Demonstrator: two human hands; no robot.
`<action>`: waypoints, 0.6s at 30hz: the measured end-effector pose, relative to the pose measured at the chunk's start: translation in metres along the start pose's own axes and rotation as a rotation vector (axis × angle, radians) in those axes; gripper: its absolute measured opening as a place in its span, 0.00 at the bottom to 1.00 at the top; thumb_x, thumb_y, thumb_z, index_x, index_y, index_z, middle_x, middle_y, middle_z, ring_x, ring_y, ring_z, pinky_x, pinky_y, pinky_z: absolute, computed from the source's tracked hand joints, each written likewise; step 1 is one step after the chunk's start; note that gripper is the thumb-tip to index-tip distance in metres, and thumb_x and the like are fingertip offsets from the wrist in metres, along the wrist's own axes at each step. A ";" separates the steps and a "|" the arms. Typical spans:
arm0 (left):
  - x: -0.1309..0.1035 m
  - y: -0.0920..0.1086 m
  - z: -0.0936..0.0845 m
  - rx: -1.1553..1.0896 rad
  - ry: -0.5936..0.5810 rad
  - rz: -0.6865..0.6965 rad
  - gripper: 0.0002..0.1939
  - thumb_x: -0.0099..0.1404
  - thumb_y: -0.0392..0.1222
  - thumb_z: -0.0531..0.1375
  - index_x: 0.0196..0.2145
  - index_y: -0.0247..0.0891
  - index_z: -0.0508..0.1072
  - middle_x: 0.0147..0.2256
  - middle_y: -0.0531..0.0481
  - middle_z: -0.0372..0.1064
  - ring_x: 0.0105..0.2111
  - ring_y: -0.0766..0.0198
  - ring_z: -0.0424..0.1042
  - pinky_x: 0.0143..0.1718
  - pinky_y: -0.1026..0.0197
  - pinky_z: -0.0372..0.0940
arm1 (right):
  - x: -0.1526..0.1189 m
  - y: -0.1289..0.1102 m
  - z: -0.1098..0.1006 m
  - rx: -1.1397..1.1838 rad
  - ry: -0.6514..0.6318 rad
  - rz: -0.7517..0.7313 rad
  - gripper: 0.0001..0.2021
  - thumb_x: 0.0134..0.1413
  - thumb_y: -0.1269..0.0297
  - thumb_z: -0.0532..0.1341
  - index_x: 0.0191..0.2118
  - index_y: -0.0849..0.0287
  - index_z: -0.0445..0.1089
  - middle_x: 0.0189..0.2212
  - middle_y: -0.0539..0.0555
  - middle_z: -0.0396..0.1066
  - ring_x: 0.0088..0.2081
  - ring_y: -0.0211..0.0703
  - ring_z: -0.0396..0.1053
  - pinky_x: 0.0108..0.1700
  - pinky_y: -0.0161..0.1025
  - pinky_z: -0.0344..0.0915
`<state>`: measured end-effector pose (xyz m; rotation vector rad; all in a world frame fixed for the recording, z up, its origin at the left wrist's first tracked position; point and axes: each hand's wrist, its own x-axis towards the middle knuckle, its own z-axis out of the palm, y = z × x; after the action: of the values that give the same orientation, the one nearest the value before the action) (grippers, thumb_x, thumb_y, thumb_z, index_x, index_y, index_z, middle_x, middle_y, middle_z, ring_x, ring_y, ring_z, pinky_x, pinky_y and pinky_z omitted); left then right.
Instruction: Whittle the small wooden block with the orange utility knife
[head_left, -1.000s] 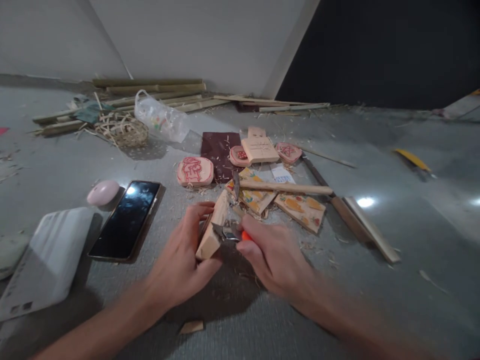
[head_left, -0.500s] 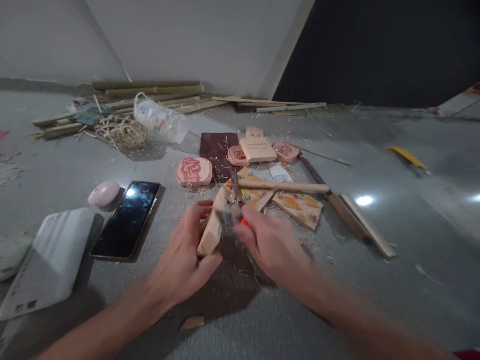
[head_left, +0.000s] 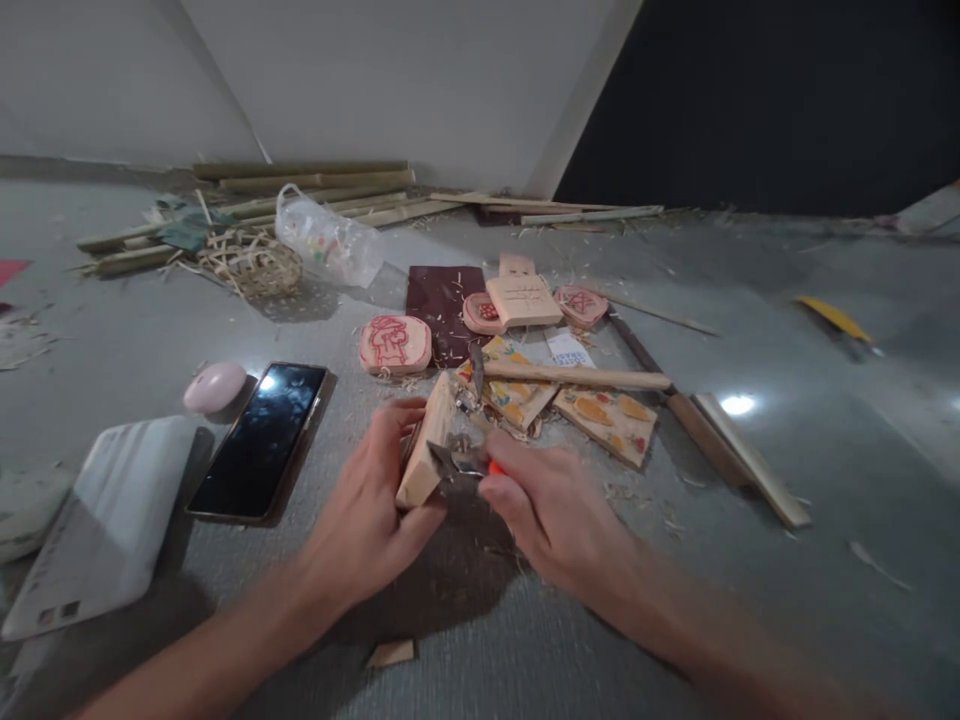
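My left hand (head_left: 371,490) is wrapped around a thick pale wood block (head_left: 426,455), holding it tilted up on edge, thumb at the lower end. In my right hand (head_left: 544,490) is a small metal-bladed tool (head_left: 465,460) with an orange handle; its exact kind is hard to make out. The blade's dark tip meets the block's right face. Just beyond the block, a hammer (head_left: 577,375) with a wooden handle lies across painted wooden pieces (head_left: 607,420). Carved wooden pieces with red drawings, such as one rounded block (head_left: 394,343), lie farther back.
On the left are a phone (head_left: 259,440), a pink oval object (head_left: 215,387) and a white plastic case (head_left: 109,520). Bamboo strips (head_left: 315,180), a woven basket (head_left: 251,265) and a plastic bag (head_left: 330,240) lie near the wall. A yellow-handled cutter (head_left: 832,318) is at right.
My right hand has moved the tool down along the block, from its upper part toward its lower end. The left hand keeps its hold. The view has shifted slightly.
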<state>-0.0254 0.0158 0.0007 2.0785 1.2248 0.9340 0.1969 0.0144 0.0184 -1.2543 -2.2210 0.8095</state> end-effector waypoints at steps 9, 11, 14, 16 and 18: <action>-0.004 0.004 0.004 -0.010 -0.005 -0.045 0.30 0.62 0.34 0.57 0.60 0.44 0.57 0.59 0.42 0.62 0.58 0.50 0.69 0.57 0.46 0.69 | 0.003 0.000 -0.003 -0.099 0.019 0.015 0.26 0.75 0.39 0.42 0.34 0.55 0.58 0.26 0.48 0.64 0.26 0.38 0.58 0.30 0.38 0.47; -0.005 0.005 0.004 -0.022 0.004 -0.061 0.30 0.62 0.33 0.57 0.61 0.44 0.57 0.58 0.43 0.63 0.57 0.52 0.70 0.56 0.47 0.70 | 0.004 0.001 -0.002 -0.139 0.033 0.016 0.28 0.74 0.37 0.40 0.34 0.55 0.58 0.25 0.48 0.64 0.25 0.37 0.57 0.29 0.38 0.46; -0.003 0.007 0.004 -0.038 0.015 -0.061 0.29 0.62 0.33 0.57 0.60 0.44 0.57 0.58 0.43 0.64 0.55 0.52 0.71 0.55 0.47 0.70 | 0.006 0.002 0.000 -0.181 0.047 0.016 0.28 0.74 0.37 0.40 0.35 0.55 0.59 0.24 0.47 0.62 0.24 0.37 0.56 0.29 0.37 0.45; -0.002 0.008 0.004 -0.040 0.014 -0.060 0.30 0.61 0.33 0.57 0.60 0.43 0.57 0.57 0.43 0.65 0.55 0.52 0.72 0.55 0.47 0.70 | 0.006 0.001 0.000 -0.208 0.059 0.021 0.28 0.75 0.38 0.40 0.35 0.55 0.59 0.23 0.47 0.61 0.24 0.37 0.54 0.28 0.37 0.44; -0.001 0.008 0.004 -0.039 0.014 -0.064 0.30 0.61 0.32 0.56 0.60 0.42 0.57 0.57 0.43 0.66 0.55 0.52 0.72 0.56 0.47 0.70 | 0.007 0.000 0.000 -0.225 0.070 0.027 0.28 0.74 0.38 0.39 0.34 0.55 0.60 0.23 0.47 0.60 0.24 0.37 0.53 0.28 0.37 0.43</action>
<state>-0.0181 0.0108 0.0040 1.9942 1.2624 0.9377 0.1941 0.0203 0.0191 -1.3956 -2.2910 0.5274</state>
